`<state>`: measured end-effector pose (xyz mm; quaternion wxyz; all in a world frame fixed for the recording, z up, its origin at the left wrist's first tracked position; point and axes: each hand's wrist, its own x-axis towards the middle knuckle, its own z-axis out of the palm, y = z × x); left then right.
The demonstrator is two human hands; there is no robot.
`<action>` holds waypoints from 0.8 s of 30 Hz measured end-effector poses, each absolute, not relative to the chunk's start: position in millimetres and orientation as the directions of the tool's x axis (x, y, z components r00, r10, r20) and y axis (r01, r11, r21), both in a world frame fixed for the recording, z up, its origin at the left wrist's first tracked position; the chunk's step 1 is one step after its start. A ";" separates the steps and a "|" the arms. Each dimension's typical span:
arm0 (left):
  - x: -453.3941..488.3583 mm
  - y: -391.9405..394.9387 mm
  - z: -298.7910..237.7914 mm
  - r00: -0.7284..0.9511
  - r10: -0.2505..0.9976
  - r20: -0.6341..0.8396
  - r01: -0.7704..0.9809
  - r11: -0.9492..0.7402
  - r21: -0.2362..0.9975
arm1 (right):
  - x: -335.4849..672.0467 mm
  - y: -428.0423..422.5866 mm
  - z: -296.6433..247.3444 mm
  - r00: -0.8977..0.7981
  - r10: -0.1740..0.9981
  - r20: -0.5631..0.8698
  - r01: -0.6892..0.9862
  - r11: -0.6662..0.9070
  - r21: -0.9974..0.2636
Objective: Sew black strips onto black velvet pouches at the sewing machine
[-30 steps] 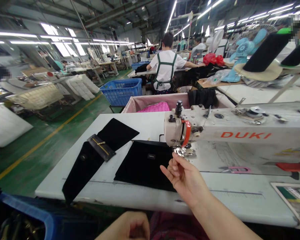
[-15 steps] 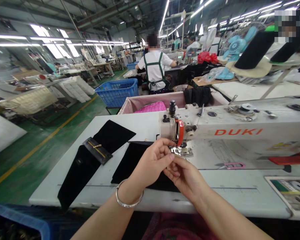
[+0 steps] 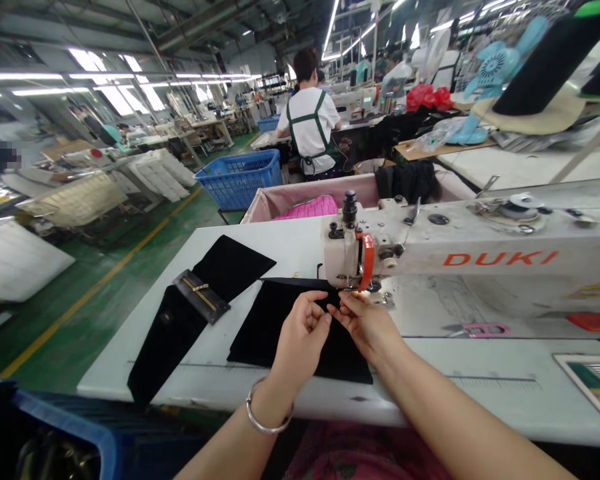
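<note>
My left hand [image 3: 303, 337], with a silver bangle at the wrist, hovers over a black fabric piece [image 3: 265, 327]. Its fingers are curled, the thumb lies against them and the index finger reaches forward. Just below the needle area of a white sewing machine [image 3: 337, 253], my right hand [image 3: 375, 330] pinches with thumb and index finger; what lies between the tips is too small to make out. Part of the metal presser foot [image 3: 386, 298] shows behind that hand. On the left, a dark zippered panel [image 3: 201, 297] lies across a long black fabric strip [image 3: 167, 347].
Pink-handled thread snips [image 3: 483, 330] lie under the machine arm. A pink-lined bin [image 3: 270, 200] stands behind the table, a blue basket [image 3: 240, 173] beyond it. At lower left is a blue crate [image 3: 107, 437]. A co-worker [image 3: 310, 123] sits ahead, back turned.
My hands have drawn apart from touching each other; the right has gone in closer under the machine head and the left has shifted slightly left. The view has turned a little.
</note>
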<state>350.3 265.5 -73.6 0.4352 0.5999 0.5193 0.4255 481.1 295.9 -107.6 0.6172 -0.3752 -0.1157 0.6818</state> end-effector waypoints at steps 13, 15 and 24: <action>371.7 268.9 -78.8 0.186 0.978 0.090 0.315 -0.146 0.938 | 481.0 299.7 -114.2 0.156 0.917 -0.368 -0.652 -0.184 -0.735; 374.8 271.7 -81.7 0.202 0.975 0.088 0.311 -0.149 0.939 | 481.3 301.0 -115.8 0.180 0.923 -0.340 -0.637 -0.154 -0.756; 370.0 261.7 -71.1 0.404 0.799 0.446 0.446 -0.598 0.666 | 515.0 269.5 -98.3 -0.003 0.962 -0.272 -0.454 -0.243 -0.857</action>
